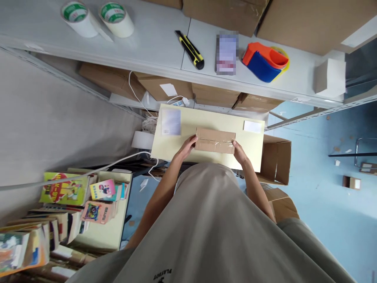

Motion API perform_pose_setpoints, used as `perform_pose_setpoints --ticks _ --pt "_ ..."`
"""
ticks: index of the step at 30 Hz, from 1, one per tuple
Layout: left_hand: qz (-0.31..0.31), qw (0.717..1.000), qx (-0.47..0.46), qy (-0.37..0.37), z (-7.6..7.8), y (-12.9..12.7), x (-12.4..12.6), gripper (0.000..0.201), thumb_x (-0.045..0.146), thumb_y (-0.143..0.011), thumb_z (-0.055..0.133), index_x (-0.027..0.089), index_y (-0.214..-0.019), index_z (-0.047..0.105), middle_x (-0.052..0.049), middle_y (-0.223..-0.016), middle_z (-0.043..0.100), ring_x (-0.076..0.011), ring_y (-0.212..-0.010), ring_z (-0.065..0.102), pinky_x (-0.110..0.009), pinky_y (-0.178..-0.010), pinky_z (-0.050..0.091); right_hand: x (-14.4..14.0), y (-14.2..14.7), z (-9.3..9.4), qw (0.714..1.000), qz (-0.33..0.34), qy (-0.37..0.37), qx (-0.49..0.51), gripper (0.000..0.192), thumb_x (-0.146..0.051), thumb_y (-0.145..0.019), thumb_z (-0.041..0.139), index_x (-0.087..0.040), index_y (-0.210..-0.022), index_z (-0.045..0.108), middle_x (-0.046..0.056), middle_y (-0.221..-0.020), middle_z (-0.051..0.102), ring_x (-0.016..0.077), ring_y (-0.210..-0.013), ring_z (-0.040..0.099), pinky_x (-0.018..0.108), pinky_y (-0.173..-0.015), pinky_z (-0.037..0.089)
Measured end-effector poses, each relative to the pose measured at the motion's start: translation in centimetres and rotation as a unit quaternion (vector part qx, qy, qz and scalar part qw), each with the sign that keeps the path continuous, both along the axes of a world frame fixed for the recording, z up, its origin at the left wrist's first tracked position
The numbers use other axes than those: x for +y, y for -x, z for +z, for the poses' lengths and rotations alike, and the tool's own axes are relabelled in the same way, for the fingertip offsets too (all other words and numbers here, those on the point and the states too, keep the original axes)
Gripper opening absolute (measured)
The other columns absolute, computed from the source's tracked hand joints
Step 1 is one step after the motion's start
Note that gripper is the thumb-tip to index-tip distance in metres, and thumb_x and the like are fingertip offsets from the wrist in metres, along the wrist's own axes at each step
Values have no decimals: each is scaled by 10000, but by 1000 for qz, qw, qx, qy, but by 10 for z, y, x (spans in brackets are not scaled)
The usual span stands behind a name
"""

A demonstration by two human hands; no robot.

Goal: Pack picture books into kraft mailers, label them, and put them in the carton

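A small brown cardboard box (216, 140) with clear tape along its middle seam is held over the pale yellow tabletop (176, 147). My left hand (187, 147) grips its left end, and my right hand (240, 151) grips the right end, thumbs on the near side. Whether the box rests on the table or hangs just above it I cannot tell. To the left on the tabletop lies a printed white sheet (171, 122). A smaller white paper (253, 126) lies at the right.
On the shelf above stand two tape rolls (117, 20), a yellow-black utility knife (190, 50), a phone-like blurred item (226, 53) and an orange-blue tape dispenser (265, 62). An open carton (276, 160) stands right of the table. Books (66, 188) are stacked at lower left.
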State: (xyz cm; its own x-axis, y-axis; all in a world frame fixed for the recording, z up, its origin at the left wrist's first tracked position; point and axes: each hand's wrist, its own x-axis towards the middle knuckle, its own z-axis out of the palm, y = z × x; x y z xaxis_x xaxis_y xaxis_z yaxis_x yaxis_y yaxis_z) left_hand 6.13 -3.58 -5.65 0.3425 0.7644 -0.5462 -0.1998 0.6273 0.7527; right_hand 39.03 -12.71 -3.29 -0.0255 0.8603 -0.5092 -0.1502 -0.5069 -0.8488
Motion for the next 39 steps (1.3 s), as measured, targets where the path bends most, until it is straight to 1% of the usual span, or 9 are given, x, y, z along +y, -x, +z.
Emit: perform_pose_setpoints --ticks 5,13,17,21,26,29,32,35,39 --pt "-4 1000 8 -9 6 0 11 907 790 -671 1010 192 -1316 789 -126 -1308 847 -330 -1277 771 -401 -1110 557 15 -3 14 999 -26 -22 19 954 -988 -843 762 -254 -1452 752 160 -1501 825 408 -1526 693 553 -1282 585" --pt "31 999 40 10 -3 -3 12 886 847 -587 1006 204 -1159 793 -125 -1217 868 -359 -1283 767 -412 -1065 580 27 5 -8 1000 -18 -12 -5 1006 -1017 -827 725 -222 -1443 761 152 -1409 861 375 -1420 751 488 -1191 624" --pt "34 999 38 10 -3 -2 13 902 823 -560 1040 207 -1174 802 -143 -1295 863 -360 -1361 748 -407 -1116 567 29 3 -9 1000 -19 -10 -20 1031 -1039 -819 700 -204 -1418 786 149 -1353 879 366 -1379 767 473 -1169 634" --pt "54 996 67 20 1 1 16 947 765 -550 1071 213 -1266 787 -176 -1424 823 -385 -1475 702 -463 -1228 533 29 -1 3 996 -52 -6 -70 1024 -1015 -790 776 -190 -1396 811 173 -1489 837 391 -1460 733 523 -1273 575" --pt "102 985 123 -60 14 5 23 853 616 -672 1083 209 -1353 771 -217 -1615 726 -414 -1616 611 -525 -1358 467 31 -4 23 984 -111 -21 -140 1113 -1028 -684 867 -172 -1393 822 234 -1616 755 448 -1557 677 610 -1378 483" --pt "92 978 150 -112 30 6 35 795 611 -734 1055 215 -1363 773 -216 -1648 704 -432 -1626 607 -564 -1377 464 39 -5 38 979 -123 -50 -154 1098 -1030 -661 881 -183 -1358 838 243 -1594 766 454 -1542 689 633 -1388 479" --pt "92 960 176 -198 59 -4 59 778 599 -755 1041 217 -1378 776 -204 -1626 720 -421 -1610 623 -563 -1393 449 57 -11 64 967 -135 -101 -190 1101 -1033 -672 862 -194 -1383 824 245 -1592 763 452 -1525 696 643 -1378 490" --pt "88 929 174 -315 103 -34 92 736 594 -818 1010 233 -1418 785 -168 -1578 757 -396 -1564 656 -553 -1405 425 89 -25 108 931 -137 -190 -280 1000 -974 -816 814 -217 -1467 775 228 -1602 751 441 -1547 661 647 -1410 437" --pt "55 885 129 -443 170 -102 139 653 573 -872 997 236 -1398 809 -154 -1509 790 -380 -1489 694 -532 -1380 450 158 -51 173 845 -115 -340 -397 848 -858 -990 729 -246 -1573 662 219 -1637 696 432 -1570 599 654 -1421 400"
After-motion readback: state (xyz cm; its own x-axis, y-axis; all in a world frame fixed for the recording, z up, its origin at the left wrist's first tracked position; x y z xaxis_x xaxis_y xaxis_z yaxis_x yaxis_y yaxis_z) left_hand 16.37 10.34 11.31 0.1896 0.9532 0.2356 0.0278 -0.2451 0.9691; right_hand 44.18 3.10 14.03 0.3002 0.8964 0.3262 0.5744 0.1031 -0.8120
